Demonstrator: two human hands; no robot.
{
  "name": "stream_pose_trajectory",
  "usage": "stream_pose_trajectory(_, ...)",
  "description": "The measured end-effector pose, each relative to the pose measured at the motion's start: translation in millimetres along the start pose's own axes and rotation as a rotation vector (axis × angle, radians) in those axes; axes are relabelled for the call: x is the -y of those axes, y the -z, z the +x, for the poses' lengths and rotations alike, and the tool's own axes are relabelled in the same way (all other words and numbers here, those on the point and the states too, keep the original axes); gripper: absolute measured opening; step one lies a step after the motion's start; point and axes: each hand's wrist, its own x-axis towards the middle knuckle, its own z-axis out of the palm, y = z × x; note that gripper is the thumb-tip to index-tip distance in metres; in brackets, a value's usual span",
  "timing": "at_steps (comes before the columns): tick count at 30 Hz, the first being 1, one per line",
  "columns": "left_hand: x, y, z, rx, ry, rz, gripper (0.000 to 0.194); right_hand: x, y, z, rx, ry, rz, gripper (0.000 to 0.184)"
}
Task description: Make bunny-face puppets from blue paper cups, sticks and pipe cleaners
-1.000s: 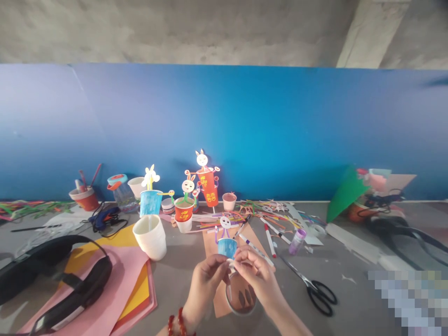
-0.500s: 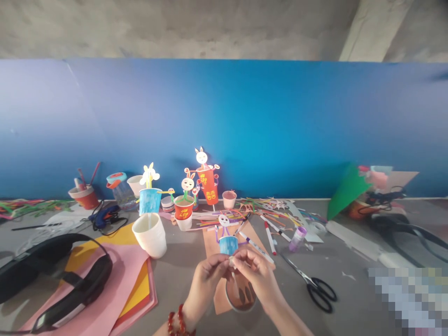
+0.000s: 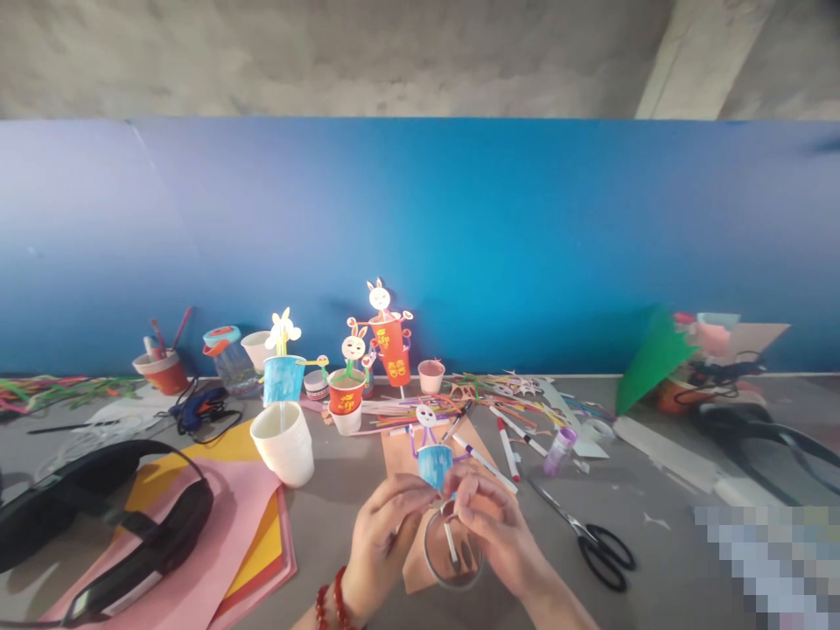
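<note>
blue cup figure (image 3: 434,463), left hand (image 3: 387,532), right hand (image 3: 497,525), curled near its base

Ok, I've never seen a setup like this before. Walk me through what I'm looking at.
There is no machine here, only a person's bare left hand, with red beads at the wrist, and right hand. The view comes from a camera worn on that person's head, looking forward and down.

On the grey table, scissors with black handles and several markers lie to the right. At left, a black headset rests on coloured paper. Toward the blue panel stand small figures made from cups, some with rabbit faces.

The fingertips of both hands come close together in front of a blue cup topped by a white face. The fingers hide whatever they may be holding, so I cannot say.
</note>
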Motion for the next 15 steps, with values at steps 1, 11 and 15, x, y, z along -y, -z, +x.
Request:
stream_pose_trajectory(1,-1,1.3,0,0.004,-0.027,0.024,0.032,0,1,-1,0.011,0.016,-0.013,0.017)
stream_pose_trajectory(11,0,-6.9,-3,-0.044,-0.004,0.038,0.021,-2,3,2,0.078,0.104,-0.136,0.011)
stream_pose_trajectory(15,-5,-11.6,-1,-0.025,0.197,-0.042,0.012,1,-3,4,0.019,0.116,-0.195,0.012)
